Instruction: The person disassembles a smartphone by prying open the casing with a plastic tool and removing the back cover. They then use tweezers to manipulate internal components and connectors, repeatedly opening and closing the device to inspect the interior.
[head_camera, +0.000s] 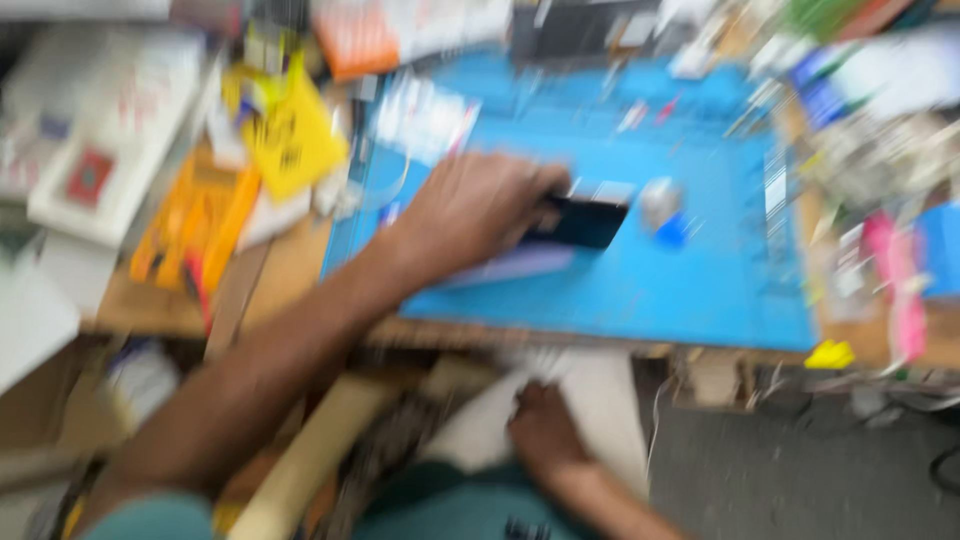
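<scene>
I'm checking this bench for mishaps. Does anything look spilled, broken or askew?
Too blurred to be sure. The left hand grips a dark flat device lying at an angle on the blue mat; nothing spilled shows there. The right hand rests below the bench edge.

The black flat device (580, 222), a dark rectangular slab like a phone, lies near the middle of the blue mat (700, 290) on the bench. Its left end is covered by the left hand (470, 210), whose fingers (545, 185) curl over it. Motion blur hides finer detail.
</scene>
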